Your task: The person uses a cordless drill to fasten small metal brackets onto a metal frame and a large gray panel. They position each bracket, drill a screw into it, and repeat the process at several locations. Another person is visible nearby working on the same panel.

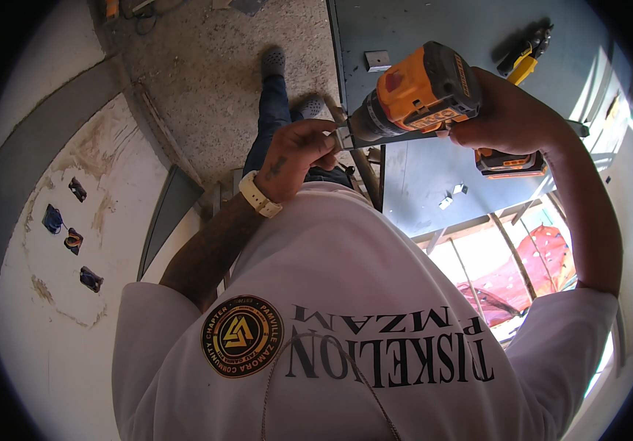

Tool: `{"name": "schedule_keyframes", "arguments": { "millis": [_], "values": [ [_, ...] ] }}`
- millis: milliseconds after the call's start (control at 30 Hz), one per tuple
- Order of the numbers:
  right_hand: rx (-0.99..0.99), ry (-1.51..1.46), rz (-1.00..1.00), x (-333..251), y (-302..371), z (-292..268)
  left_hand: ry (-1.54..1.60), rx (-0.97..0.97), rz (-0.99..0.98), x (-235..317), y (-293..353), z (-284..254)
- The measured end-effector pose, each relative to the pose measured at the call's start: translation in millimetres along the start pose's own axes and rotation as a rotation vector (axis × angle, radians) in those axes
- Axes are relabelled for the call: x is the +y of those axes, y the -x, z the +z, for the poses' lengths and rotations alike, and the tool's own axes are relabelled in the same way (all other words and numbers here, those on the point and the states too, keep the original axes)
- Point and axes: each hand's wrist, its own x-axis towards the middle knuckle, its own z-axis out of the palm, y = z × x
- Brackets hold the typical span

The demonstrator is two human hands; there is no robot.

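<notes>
My right hand [511, 114] is wrapped round the grip of an orange and black cordless drill [423, 92], its battery low on the right. The drill's chuck points left and down towards my left hand [294, 158]. With fingers pinched, that hand holds a small metal bracket [343, 138] right by the chuck. A long dark metal bar [577, 129] runs under the drill and out past my right wrist. Whether the drill bit touches the bracket is hidden from me.
A grey-blue tabletop [426, 165] bears another small metal bracket [377, 60], yellow-handled snips [526, 62] and two small metal pieces [446, 201]. At left, a white wall [52, 323] has several cut holes with wires. A barred window shows red cloth [526, 272] at lower right.
</notes>
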Motion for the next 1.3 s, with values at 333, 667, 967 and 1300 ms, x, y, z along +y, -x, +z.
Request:
{"name": "schedule_keyframes", "arguments": {
  "millis": [333,667,967,1300],
  "values": [
    [0.0,0.024,0.053,-5.1,1.5,-0.6,0.002,-0.009,0.0,0.4,-0.1,-1.4],
    [0.001,0.01,0.002,-3.8,0.6,0.9,-0.009,-0.009,0.007,2.6,-0.3,-0.7],
    [0.03,-0.001,0.025,-4.5,4.0,4.8,-0.028,-0.008,0.009,2.8,-0.8,-0.5],
    [-0.018,-0.007,0.032,-4.2,1.1,0.8,-0.004,-0.019,0.025,-0.6,-1.6,-3.1]
  ]
}}
